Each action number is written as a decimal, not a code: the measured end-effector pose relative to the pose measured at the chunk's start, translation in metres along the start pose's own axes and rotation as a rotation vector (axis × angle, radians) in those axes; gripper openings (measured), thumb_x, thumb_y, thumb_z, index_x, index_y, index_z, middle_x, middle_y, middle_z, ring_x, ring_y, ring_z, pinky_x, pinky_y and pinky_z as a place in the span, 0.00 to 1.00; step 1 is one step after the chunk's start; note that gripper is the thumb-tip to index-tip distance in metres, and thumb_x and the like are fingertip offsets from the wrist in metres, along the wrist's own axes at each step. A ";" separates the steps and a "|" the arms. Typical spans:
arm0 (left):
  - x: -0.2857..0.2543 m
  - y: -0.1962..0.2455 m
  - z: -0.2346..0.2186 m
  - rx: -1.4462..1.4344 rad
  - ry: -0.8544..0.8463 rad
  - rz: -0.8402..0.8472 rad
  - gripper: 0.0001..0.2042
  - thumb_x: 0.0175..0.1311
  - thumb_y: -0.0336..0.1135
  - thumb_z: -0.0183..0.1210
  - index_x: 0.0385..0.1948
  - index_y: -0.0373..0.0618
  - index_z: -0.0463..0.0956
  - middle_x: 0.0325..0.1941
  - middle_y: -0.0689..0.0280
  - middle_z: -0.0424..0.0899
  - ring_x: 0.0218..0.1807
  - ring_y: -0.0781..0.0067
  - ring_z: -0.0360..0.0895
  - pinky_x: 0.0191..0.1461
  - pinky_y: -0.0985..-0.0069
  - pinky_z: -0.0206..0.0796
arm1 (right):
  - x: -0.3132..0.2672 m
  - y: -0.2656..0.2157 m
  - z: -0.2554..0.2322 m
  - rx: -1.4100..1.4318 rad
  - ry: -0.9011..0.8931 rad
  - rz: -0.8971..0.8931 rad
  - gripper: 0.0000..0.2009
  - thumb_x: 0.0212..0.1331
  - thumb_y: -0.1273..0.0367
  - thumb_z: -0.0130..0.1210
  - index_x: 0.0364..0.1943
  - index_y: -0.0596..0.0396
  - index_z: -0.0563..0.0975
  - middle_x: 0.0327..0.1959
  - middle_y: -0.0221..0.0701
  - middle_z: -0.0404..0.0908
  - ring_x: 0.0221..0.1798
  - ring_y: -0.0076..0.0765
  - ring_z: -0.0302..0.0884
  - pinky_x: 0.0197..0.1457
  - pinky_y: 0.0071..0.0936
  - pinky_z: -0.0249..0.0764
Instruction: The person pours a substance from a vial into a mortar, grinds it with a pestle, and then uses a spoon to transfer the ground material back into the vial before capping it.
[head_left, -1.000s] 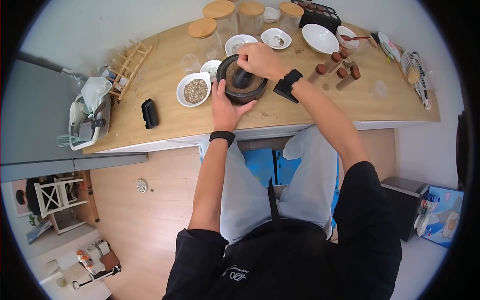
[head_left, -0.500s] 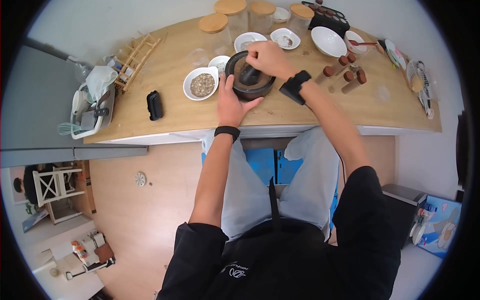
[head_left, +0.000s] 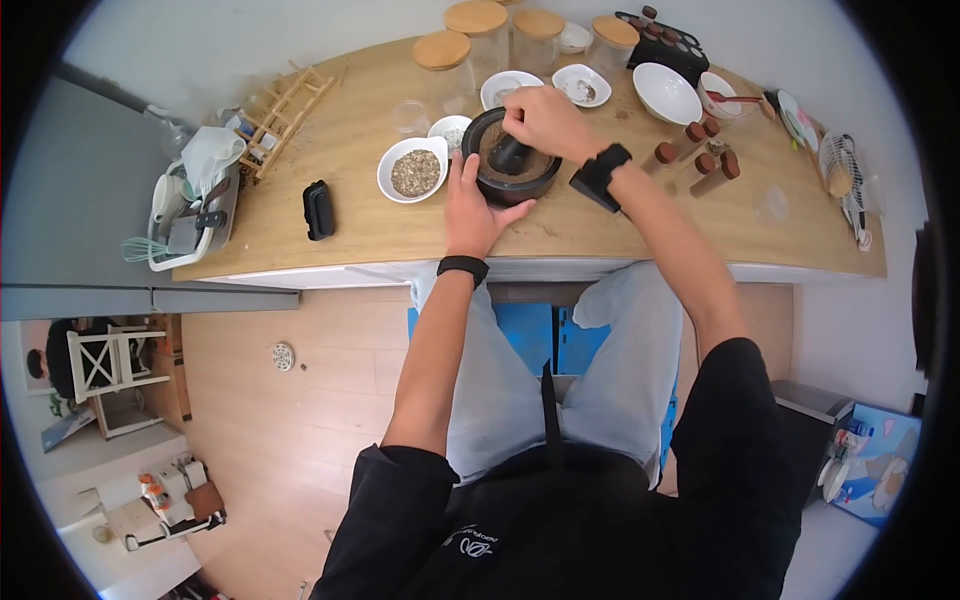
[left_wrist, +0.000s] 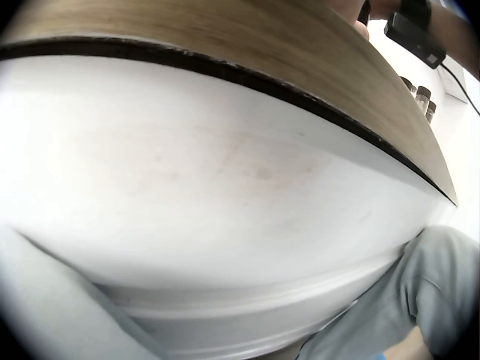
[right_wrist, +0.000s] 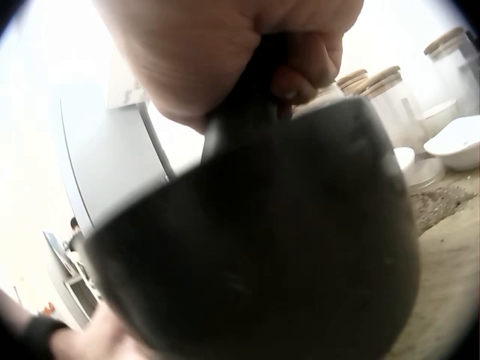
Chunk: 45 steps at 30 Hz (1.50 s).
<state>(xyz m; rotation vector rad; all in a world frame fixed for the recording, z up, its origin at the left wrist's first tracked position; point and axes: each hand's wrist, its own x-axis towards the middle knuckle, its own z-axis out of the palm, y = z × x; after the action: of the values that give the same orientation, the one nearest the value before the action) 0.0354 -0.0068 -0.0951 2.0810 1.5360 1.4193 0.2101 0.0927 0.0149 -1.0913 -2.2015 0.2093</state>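
Wooden tabletop [head_left: 370, 120]: 1 mortar [head_left: 528, 191], brown powder [head_left: 536, 166] inside, seemingly part-ground; 1 bowl [head_left: 388, 182], coarse flakes [head_left: 415, 173], apparently unground. Right grip [head_left: 550, 122]: curled round pestle [head_left: 509, 155]. Left grip [head_left: 474, 212]: spread against mortar.

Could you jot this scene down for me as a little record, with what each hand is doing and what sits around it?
right hand: grips the dark pestle
left hand: steadies the mortar's near left side
mortar: dark, upright, brown powder inside
left of mortar: white bowl of speckled bits
right of mortar: small tubes with brown caps
behind: jars with wooden lids
surface: wooden worktop
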 end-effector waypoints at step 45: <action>-0.001 0.011 -0.006 0.104 -0.026 -0.007 0.56 0.40 0.54 0.83 0.68 0.29 0.59 0.66 0.40 0.70 0.68 0.39 0.69 0.72 0.58 0.65 | 0.007 -0.007 -0.006 -0.147 -0.048 0.096 0.07 0.51 0.68 0.60 0.22 0.56 0.78 0.23 0.41 0.81 0.30 0.56 0.81 0.35 0.49 0.77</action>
<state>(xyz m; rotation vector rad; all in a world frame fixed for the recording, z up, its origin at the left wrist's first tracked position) 0.0376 -0.0147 -0.0851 2.1414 1.6382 1.3319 0.2064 0.0928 0.0257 -1.2865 -2.2378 0.1179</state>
